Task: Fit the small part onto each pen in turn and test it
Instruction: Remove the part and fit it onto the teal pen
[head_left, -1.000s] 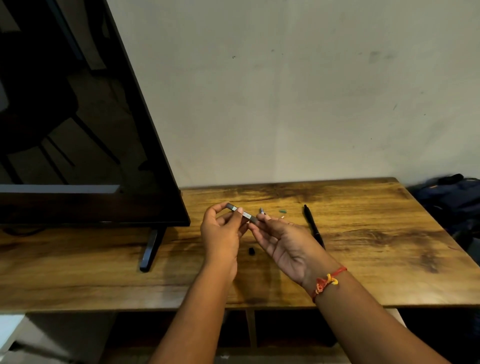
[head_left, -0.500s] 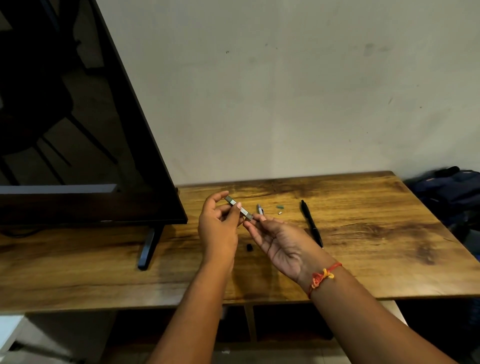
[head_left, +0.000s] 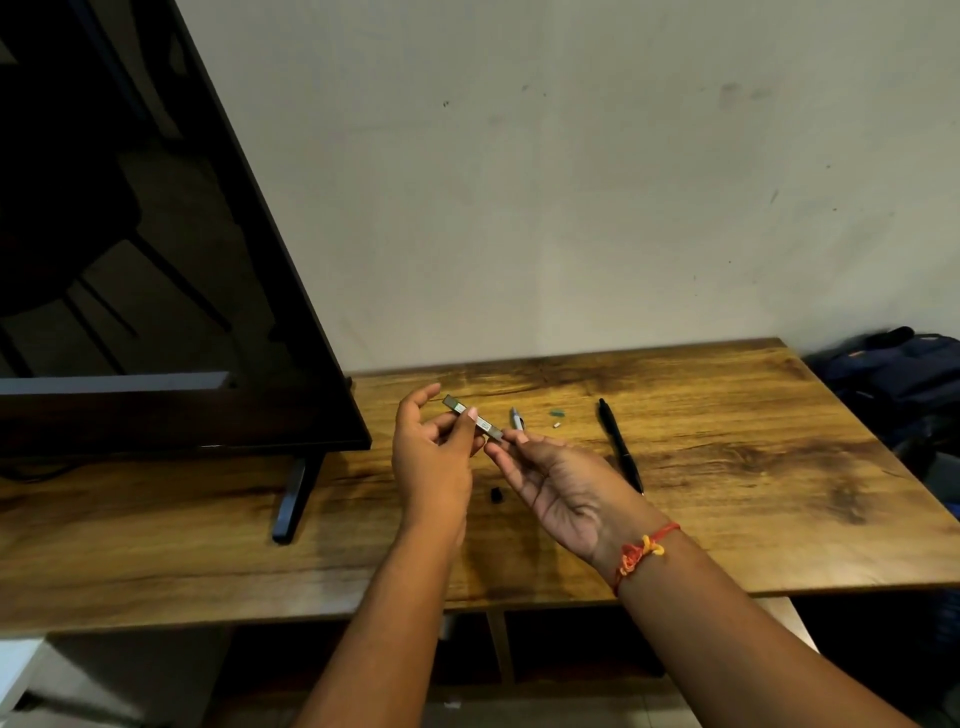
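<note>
Now, two pens: one grey pen (head_left: 474, 423) was held above the surface (head_left: 727, 467), fingers of the left hand (head_left: 431, 462) pinching its middle, fingers of the right hand (head_left: 563, 486) nipping its lower end, long axis slanting back-left to front-right. One black pen (head_left: 618, 447) lay tip toward the front edge; one small black part (head_left: 496, 494) sat beneath the hands.
</note>
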